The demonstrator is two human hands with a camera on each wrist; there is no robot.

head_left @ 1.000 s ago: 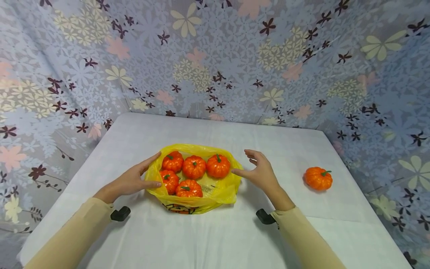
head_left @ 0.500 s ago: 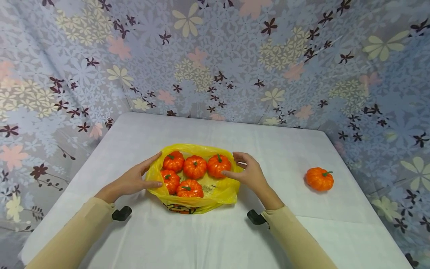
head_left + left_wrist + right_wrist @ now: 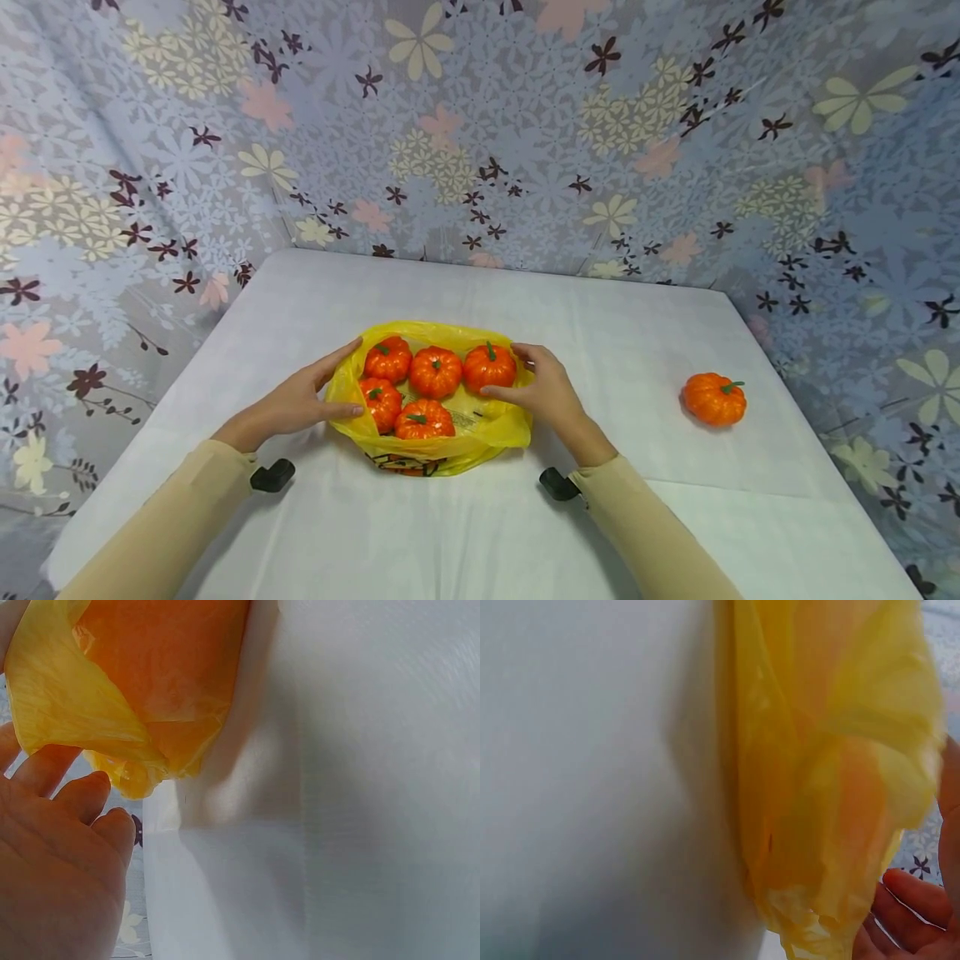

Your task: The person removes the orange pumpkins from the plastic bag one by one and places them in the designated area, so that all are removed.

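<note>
L hand (image 3: pixel 292 400) is resting at bag's (image 3: pixel 480 447) L side, touching it, fingers spread; R hand (image 3: pixel 551 387) is flanking bag's R side, also spread, thumb overlapping it. 5 pumpkins (image 3: pixel 435 372) are sitting in bag; 6th pumpkin (image 3: pixel 715 399) is lying on tbl (image 3: pixel 637 333), well R of bag.

Bright yellow here on the bag (image 3: pixel 501 433), black and orange in its print (image 3: pixel 405 464), orange pumpkins (image 3: pixel 437 375) with green stems (image 3: pixel 733 387), white surface (image 3: pixel 360 542), beige sleeves (image 3: pixel 165 517), grey-blue cloth (image 3: pixel 480 117) flowered cream, pink and maroon
</note>
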